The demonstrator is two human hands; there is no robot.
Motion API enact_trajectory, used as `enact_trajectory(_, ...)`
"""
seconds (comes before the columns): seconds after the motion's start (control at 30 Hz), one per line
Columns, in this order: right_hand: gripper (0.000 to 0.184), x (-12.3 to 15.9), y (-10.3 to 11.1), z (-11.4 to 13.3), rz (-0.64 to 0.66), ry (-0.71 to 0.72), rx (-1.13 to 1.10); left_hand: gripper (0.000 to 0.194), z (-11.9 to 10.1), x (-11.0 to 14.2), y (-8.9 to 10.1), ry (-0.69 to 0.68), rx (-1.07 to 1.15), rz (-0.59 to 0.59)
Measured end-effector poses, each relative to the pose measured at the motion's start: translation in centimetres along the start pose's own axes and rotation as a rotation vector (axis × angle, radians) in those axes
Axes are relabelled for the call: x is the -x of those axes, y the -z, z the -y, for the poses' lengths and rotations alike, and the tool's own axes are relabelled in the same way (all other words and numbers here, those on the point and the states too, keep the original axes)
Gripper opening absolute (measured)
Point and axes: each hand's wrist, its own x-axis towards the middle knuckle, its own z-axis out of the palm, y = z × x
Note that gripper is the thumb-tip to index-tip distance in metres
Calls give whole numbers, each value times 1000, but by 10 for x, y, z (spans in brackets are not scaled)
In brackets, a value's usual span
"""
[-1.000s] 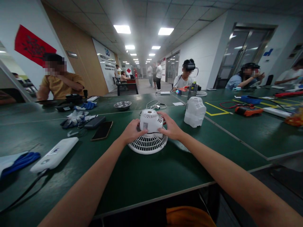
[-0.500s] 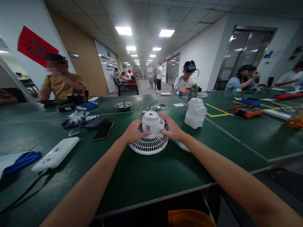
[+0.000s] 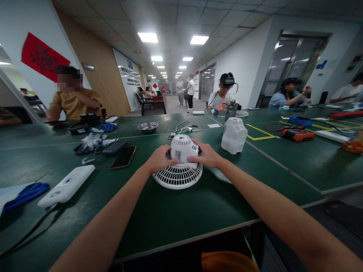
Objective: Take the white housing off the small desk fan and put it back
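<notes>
A small white fan (image 3: 178, 174) lies grille-down on the green table (image 3: 176, 215), its round motor housing pointing up. My left hand (image 3: 159, 160) grips the housing from the left with curled fingers. My right hand (image 3: 205, 155) clasps it from the right, thumb across the front. Something red peeks out behind the housing between my hands. A second white fan housing (image 3: 233, 135) stands upright a short way to the right, untouched.
To the left lie a black phone (image 3: 123, 156), a dark case, work gloves (image 3: 92, 142), a white power bank (image 3: 66, 186) and a blue item. A metal bowl (image 3: 147, 126) and cables sit beyond. Tools lie at right. Several people sit around the tables.
The fan has shifted slightly nearer to me and my thumbs have closed further over the housing; both hands stay on it.
</notes>
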Motion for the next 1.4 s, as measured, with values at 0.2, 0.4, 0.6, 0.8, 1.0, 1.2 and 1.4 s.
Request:
enact_trajectory(0.2,73,-1,-2,1,5,-8,-1,57,3,-2,0,-13,28,25)
enact_trajectory(0.4,65,-2,1,2,38,-25,1,58,2,-2,1,-17,57,43)
enact_trajectory(0.6,64,-4,2,3,37,11,54,60,6,-2,1,-18,57,39)
enact_trajectory(0.8,64,-3,-3,1,-1,31,67,63,9,-2,0,-5,56,28)
enact_trajectory(1.0,69,-3,-3,4,4,28,85,62,11,-1,0,-9,73,28)
enact_trajectory(1.2,78,-4,-8,1,-60,19,177,54,8,-1,-3,13,-51,-40)
enact_trajectory(1.4,83,2,-12,12,-46,-4,104,73,1,0,-4,-5,157,-99)
